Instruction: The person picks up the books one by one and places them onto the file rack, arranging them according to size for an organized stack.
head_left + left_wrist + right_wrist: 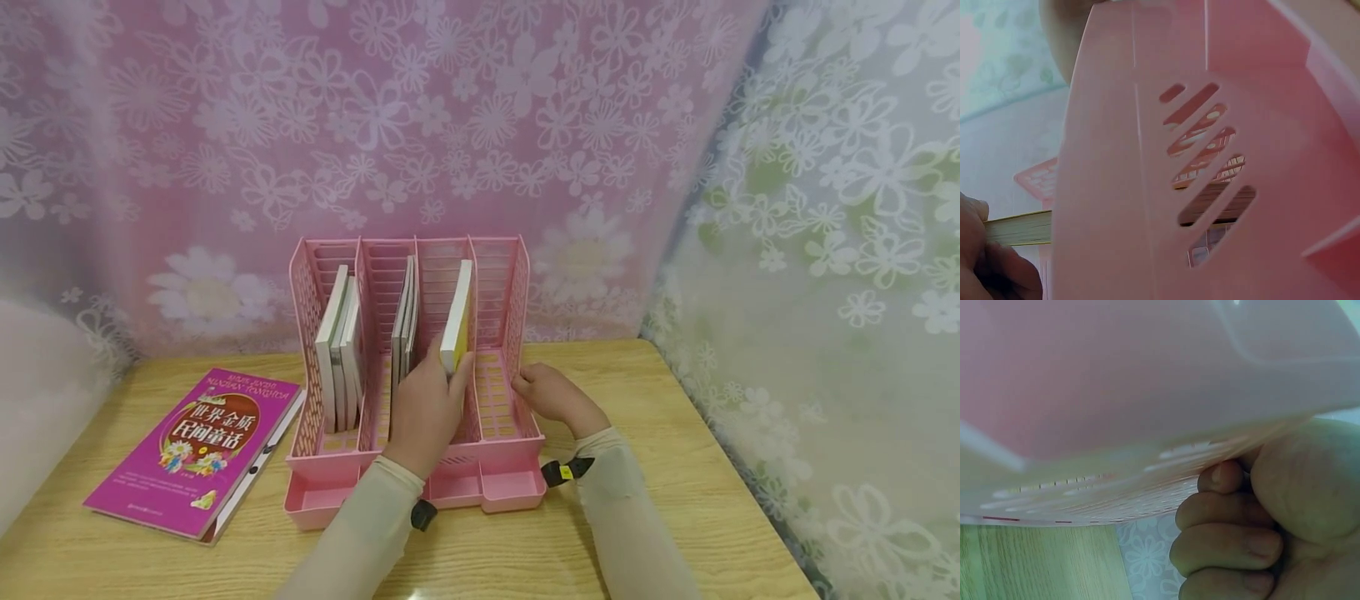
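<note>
A pink desktop file rack (498,462) with upright dividers stands on the table. My left hand (427,408) grips a thick book (456,321) with white page edges and a yellow cover, which stands tilted in the third compartment from the left. In the left wrist view, the fingers of that hand (1004,269) are at the book's edge, behind the rack's slotted front. My right hand (555,393) pinches the front edge of the rack's right side wall. The right wrist view shows its other fingers (1225,544) curled below the perforated wall.
Several books (341,358) lean in the leftmost compartment, and several thin ones (405,317) stand in the second. A purple book (187,450) lies flat on the wooden table (645,517), left of the rack. A flowered curtain (450,125) hangs close behind.
</note>
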The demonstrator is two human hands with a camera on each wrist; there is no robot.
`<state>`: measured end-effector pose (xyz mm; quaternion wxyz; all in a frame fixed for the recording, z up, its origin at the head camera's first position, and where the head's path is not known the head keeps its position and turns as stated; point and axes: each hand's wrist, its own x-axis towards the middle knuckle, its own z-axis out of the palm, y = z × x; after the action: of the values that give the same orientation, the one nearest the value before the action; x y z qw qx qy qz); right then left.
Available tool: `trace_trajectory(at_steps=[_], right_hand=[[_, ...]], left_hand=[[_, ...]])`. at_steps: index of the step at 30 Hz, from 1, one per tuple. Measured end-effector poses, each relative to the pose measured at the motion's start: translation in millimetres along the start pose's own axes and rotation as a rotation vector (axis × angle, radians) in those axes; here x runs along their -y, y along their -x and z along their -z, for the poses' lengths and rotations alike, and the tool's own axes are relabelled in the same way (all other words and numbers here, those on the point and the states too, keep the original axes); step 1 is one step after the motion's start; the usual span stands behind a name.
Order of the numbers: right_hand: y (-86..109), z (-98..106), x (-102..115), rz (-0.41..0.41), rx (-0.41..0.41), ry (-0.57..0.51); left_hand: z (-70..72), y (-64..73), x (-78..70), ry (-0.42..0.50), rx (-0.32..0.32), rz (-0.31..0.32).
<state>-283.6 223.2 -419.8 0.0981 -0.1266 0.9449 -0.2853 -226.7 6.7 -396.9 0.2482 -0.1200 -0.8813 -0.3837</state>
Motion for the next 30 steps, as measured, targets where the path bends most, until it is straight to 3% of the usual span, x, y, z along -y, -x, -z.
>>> trace_trajectory(at_steps=[5, 13, 22, 30], right_hand=[[0.7, -3, -2, 0.005, 0.006, -0.013], [0.0, -3, -3, 0.002, 0.001, -0.047], [-0.9, -7, -5, -0.013, 0.005, -0.045], [-2.5, -5, -3, -0.012, 0.004, -0.042]], left_hand=[[-0.7, -3.3, 1.3, 0.013, 0.008, 0.056], [-2.7, 0.2, 9.5, -0.020, -0.001, 0.016], [-0.5, 21.4, 15.8, -0.025, 0.105, -0.007], [1.3, 25.0, 15.1, -0.102, 0.101, 0.000]])
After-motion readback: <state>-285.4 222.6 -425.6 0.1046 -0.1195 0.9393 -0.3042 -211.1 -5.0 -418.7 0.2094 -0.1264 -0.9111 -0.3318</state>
